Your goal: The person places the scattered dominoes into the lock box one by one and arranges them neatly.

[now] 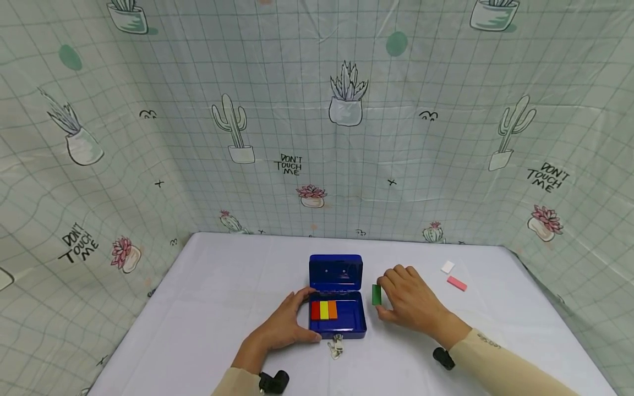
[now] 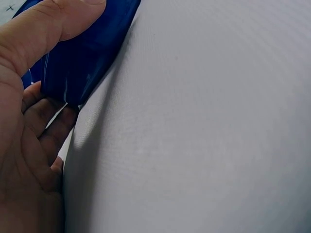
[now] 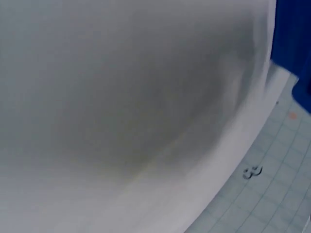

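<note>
A blue metal box point(image 1: 353, 313) with its lid point(image 1: 335, 273) raised stands on the table. Inside, along its left side, a red block point(image 1: 315, 310), a yellow block point(image 1: 324, 310) and an orange block point(image 1: 333, 309) lie side by side. My left hand point(image 1: 284, 324) holds the box by its left side, thumb at the front corner and fingers toward the back. The left wrist view shows that thumb and the fingertips against the blue wall point(image 2: 73, 73). Just right of the box, my right hand point(image 1: 411, 300) pinches a green block point(image 1: 376, 295) between thumb and fingers. The right wrist view does not show the hand.
Small keys point(image 1: 335, 347) hang at the box's front latch. A white block point(image 1: 448, 267) and a pink block point(image 1: 457, 283) lie on the white tablecloth point(image 1: 223, 286), beyond my right hand. A patterned curtain point(image 1: 277, 121) surrounds the table's back and sides.
</note>
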Available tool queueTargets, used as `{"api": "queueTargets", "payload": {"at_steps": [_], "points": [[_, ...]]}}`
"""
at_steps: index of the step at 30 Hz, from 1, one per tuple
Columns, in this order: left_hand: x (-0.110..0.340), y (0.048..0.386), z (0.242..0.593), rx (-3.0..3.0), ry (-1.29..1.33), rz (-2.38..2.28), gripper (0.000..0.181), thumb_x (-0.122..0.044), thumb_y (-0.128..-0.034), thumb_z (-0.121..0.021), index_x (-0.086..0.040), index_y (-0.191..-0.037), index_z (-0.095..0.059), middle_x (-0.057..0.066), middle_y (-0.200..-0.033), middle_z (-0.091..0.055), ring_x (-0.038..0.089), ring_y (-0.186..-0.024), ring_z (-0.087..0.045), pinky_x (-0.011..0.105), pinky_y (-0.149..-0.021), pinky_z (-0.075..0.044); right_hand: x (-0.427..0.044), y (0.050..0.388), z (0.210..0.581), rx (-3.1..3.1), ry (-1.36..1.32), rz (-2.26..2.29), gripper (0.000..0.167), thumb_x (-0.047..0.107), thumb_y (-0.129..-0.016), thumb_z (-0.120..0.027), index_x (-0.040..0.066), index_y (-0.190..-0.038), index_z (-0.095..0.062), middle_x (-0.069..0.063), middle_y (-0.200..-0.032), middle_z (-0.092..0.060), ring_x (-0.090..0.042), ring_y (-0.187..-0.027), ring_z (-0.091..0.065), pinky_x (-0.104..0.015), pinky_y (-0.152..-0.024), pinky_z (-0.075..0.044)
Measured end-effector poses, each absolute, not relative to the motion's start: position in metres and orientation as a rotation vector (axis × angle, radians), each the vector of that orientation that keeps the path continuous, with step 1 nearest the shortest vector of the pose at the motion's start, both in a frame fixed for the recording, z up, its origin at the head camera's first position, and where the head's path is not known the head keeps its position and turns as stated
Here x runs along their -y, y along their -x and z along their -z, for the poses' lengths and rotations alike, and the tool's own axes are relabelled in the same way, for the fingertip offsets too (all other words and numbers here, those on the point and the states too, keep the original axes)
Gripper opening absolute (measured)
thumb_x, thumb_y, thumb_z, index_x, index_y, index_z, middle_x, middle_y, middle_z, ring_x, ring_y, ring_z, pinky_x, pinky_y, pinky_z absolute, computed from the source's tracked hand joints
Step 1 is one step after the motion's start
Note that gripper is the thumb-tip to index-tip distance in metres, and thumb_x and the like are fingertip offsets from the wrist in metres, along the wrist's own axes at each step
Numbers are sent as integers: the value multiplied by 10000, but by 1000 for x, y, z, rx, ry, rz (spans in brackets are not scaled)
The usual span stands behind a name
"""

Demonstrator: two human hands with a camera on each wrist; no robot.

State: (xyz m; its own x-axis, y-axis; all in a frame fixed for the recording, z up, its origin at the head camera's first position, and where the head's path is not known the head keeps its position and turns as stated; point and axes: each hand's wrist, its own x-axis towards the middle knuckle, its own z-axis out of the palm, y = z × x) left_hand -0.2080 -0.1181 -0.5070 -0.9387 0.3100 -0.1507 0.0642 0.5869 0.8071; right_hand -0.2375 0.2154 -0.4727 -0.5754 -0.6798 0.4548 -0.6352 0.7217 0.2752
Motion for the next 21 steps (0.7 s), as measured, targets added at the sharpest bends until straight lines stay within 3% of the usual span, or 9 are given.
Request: {"api": "queueTargets", "payload": {"at_steps": [6,21], "points": [[119,208,507,-2541,-308,-1281,1046,-396,-713,-965,-270,-1587,-403,119,-1674,-404,479,-1582,-236,798,-1188,-217,-187,233,472,2426,-1068,135,504,542,-871,-767,113,-1121,-683,-16,-987,-618,-214,-925,-506,-352,-798,-412],[121,209,507,-2524,-356,-1293,1036,-431,-723,-946,-272,-1588,-400,107,-1659,-425,477,-1585,-229,776,-1208,-215,-151,238,483,2457,-1157,257,453,562,-892,-772,140,-1042,-704,9,-941,-600,-201,-891,-472,-328,-752,-371]]}}
